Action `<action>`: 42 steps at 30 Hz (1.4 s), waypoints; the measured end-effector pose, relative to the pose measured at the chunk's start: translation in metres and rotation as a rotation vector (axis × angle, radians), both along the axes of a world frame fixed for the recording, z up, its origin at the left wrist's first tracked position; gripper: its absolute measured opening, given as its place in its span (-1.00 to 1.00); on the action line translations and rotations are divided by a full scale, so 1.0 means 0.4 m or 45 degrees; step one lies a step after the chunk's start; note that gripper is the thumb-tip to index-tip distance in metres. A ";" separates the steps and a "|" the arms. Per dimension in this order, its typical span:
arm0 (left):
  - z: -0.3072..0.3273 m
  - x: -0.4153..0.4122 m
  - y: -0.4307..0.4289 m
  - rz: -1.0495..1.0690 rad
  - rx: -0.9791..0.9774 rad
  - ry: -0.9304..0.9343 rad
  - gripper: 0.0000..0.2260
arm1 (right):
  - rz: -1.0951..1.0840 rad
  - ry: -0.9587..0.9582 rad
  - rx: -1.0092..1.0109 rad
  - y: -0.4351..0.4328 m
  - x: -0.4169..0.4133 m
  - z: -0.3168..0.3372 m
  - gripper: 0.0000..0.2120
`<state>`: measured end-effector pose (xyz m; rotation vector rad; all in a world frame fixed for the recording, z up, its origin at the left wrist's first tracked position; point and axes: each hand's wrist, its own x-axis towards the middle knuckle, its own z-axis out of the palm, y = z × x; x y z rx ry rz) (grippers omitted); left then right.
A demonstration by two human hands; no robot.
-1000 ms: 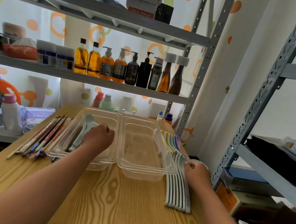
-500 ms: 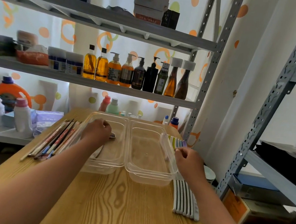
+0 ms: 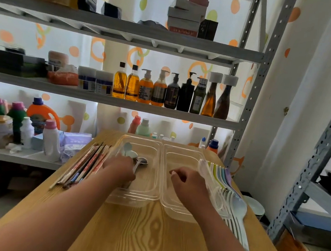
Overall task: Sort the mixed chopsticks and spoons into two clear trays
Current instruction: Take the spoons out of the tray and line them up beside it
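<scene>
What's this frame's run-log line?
left hand: holds silver metal spoons in left clear plastic tray | right hand: curled, empty, above right clear plastic tray

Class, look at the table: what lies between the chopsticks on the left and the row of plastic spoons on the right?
The head view shows the left tray, holding metal spoons, and the right tray beside it.
</scene>
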<state>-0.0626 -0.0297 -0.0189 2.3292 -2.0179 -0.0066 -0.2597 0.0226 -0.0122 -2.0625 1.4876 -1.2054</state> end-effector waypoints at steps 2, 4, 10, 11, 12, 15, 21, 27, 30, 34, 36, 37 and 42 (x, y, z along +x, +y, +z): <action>-0.003 -0.008 -0.001 0.021 0.004 -0.126 -0.65 | 0.019 0.006 0.002 -0.003 0.002 -0.006 -0.81; -0.004 -0.006 0.001 0.037 -0.062 -0.235 -0.70 | 0.026 0.003 -0.001 -0.005 0.001 -0.013 -0.81; -0.016 0.007 0.001 0.006 -0.058 -0.373 -0.69 | 0.036 0.004 0.009 -0.009 -0.009 -0.026 -0.79; -0.021 0.007 -0.001 0.008 -0.042 -0.361 -0.70 | 0.032 0.003 0.010 -0.011 -0.011 -0.026 -0.79; -0.024 0.006 -0.003 0.009 -0.036 -0.349 -0.70 | 0.028 0.005 0.011 -0.012 -0.013 -0.026 -0.79; -0.025 0.010 -0.012 0.023 -0.057 -0.276 -0.72 | 0.022 0.007 0.016 -0.013 -0.021 -0.026 -0.80; -0.009 0.021 -0.024 0.054 -0.044 0.185 -0.70 | 0.024 0.001 0.032 -0.005 -0.033 -0.031 -0.81; 0.036 0.032 -0.014 0.202 -0.212 0.726 -0.78 | 0.010 -0.058 0.077 0.002 -0.040 -0.021 -0.82; 0.050 0.031 -0.006 0.229 -0.254 0.976 -0.76 | -0.005 -0.108 0.097 0.001 -0.038 -0.016 -0.83; 0.059 -0.009 0.008 0.159 -0.411 1.098 -0.82 | 0.011 -0.190 0.118 0.002 -0.028 -0.005 -0.83; 0.070 -0.046 0.027 0.071 -0.498 0.994 -0.82 | 0.024 -0.244 0.136 0.002 -0.027 0.001 -0.82; 0.076 -0.067 0.038 0.023 -0.537 0.936 -0.82 | 0.025 -0.266 0.139 0.002 -0.028 0.003 -0.81; 0.086 -0.160 0.072 -0.232 -0.615 0.825 -0.80 | -0.009 -0.411 0.156 -0.010 -0.047 0.007 -0.72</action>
